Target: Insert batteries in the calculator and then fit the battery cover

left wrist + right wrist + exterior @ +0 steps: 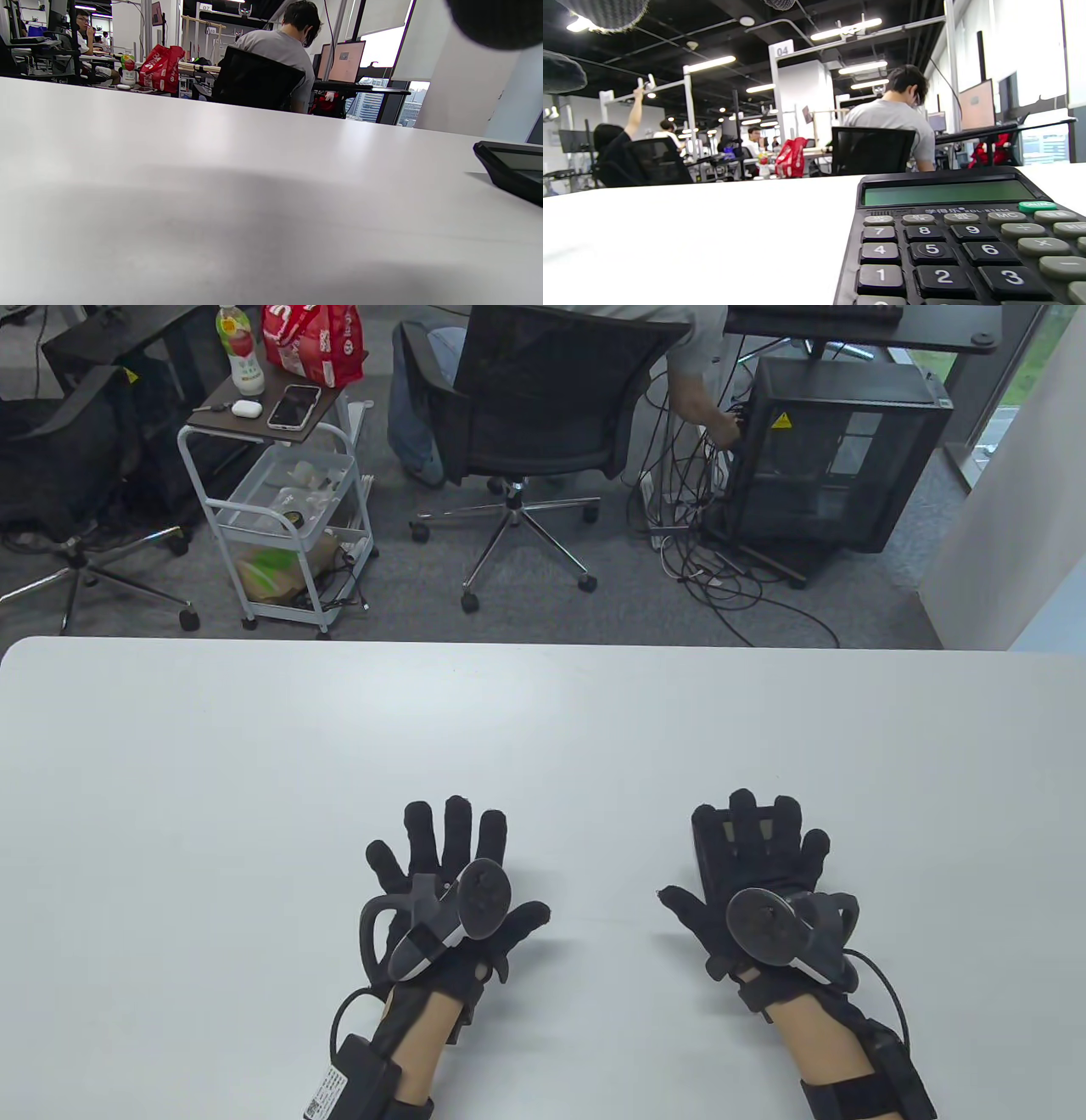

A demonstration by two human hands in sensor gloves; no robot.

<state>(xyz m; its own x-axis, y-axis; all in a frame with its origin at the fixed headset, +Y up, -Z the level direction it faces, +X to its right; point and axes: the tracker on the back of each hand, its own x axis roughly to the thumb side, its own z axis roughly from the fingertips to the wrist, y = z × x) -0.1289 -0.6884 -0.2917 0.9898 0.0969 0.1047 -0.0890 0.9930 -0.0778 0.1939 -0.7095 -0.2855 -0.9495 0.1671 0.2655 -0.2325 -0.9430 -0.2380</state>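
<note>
Left hand (454,869): flat on the counter (212,780), palm down, fingers spread, grasping nothing; apart from the calculator, well to its left.
Left wrist view: bare counter surface, with one corner of the calculator (511,169) showing at the right edge; a dark blurred fingertip at the top right corner.
Right hand (755,865): spread, palm down, lying over the calculator (721,831); fingers extended rather than curled, so resting on it, not clenched around it.
Calculator: on the counter under the right hand, keys and display facing up, as the right wrist view shows plainly (958,237); display blank and grey-green.
Batteries: not seen in any view; whether already inside the calculator cannot be told.
Battery cover: not seen either; the back of the calculator faces down, so the state of the compartment is hidden.
Progress, as a judgement: either the very start or the very end, with both hands at rest and no loose parts on the counter; no way of deciding between the two from these views.
Left to do, if at the start: turn the calculator over, seat the batteries, slide the cover on.
</note>
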